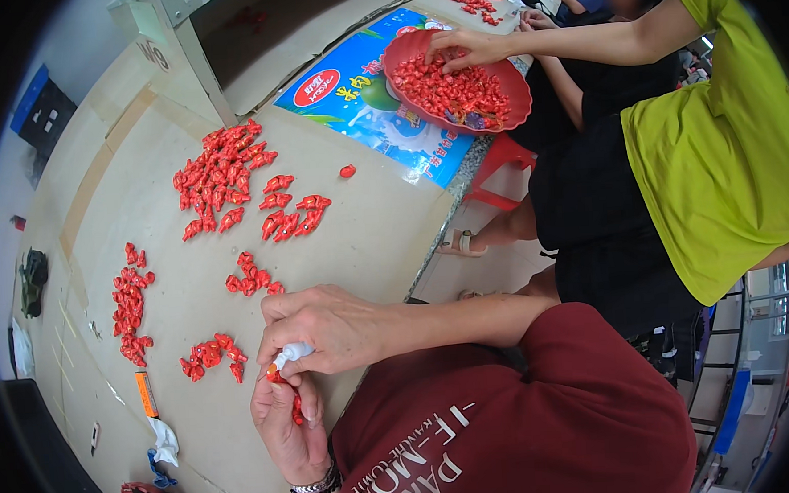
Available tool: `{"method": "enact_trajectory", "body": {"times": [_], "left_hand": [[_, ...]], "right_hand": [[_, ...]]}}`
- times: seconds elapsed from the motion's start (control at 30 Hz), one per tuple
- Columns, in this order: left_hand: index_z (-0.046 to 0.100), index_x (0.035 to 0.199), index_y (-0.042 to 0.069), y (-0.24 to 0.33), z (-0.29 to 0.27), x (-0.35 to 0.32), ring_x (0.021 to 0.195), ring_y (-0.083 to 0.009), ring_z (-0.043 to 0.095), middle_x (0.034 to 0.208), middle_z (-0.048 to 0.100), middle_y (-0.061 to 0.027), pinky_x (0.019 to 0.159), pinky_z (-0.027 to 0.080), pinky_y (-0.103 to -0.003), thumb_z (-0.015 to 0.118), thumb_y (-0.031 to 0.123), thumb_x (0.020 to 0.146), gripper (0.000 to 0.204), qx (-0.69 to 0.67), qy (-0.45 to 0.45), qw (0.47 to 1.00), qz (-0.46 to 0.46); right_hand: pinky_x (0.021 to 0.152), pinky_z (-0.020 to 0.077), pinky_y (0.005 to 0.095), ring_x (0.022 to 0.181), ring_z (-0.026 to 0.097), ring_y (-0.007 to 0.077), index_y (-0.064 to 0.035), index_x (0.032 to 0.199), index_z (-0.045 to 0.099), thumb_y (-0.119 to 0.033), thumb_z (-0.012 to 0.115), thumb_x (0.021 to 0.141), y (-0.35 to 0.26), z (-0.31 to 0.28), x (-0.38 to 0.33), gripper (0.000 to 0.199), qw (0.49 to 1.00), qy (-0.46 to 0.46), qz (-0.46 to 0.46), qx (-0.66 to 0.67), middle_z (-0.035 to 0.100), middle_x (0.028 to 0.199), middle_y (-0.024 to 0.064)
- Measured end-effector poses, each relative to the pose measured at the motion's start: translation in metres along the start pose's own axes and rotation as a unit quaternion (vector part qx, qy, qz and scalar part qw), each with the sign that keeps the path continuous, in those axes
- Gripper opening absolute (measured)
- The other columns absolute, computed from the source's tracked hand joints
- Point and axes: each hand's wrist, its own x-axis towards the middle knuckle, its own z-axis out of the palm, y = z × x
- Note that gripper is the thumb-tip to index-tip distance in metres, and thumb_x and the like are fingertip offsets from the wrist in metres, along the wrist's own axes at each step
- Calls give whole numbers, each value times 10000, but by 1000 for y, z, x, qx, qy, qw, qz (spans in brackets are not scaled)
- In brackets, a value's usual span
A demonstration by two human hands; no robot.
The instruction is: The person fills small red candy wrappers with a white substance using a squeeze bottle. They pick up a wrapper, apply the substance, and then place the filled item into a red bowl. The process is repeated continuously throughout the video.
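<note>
My right hand (319, 331) is closed around a small white squeeze bottle (295, 351), which looks like a glue bottle, its nozzle tilted down. Below it, my left hand (288, 422) pinches a small red plastic-looking piece (297, 410) between thumb and fingers. The nozzle meets or nearly meets the held piece; my fingers partly hide the contact. Close by on the table lie a small cluster of shiny red pieces (211, 352) and another little group (250, 276). A long row of red pieces (130, 305) lies farther off.
A big heap of red pieces (217, 175) lies on the covered table (143, 224). A co-worker in a yellow-green shirt (719, 131) reaches into a red bowl (519, 97) of pieces, over a blue printed sheet (317, 121). An orange packet (146, 395) and white tissue (164, 442) lie near the edge.
</note>
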Motion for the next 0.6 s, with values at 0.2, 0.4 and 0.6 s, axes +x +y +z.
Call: {"method": "enact_trajectory", "body": {"times": [0.2, 0.4, 0.6], "left_hand": [[495, 1125, -45, -2, -1, 0, 483, -84, 457, 819, 574, -72, 398, 349, -184, 614, 212, 913, 354, -29, 31, 999, 9], [486, 1114, -35, -3, -6, -2, 484, -82, 449, 830, 582, -92, 377, 335, -188, 580, 208, 935, 316, -90, 42, 995, -8], [494, 1061, 3, -5, 2, 4, 472, -77, 413, 805, 560, -85, 372, 320, -186, 527, 195, 964, 217, -84, 46, 995, 0]], "right_hand": [[637, 472, 325, 738, 594, 212, -107, 889, 687, -78, 716, 703, -2, 3, 0, 191, 999, 10, -22, 22, 536, 832, 39], [610, 480, 334, 707, 597, 221, -79, 867, 661, -55, 712, 700, -3, 5, 0, 176, 996, 59, -66, 9, 533, 828, 45], [656, 485, 332, 759, 595, 245, -72, 894, 632, -14, 675, 715, -2, 7, 0, 193, 997, 41, -58, 22, 547, 859, 61]]}}
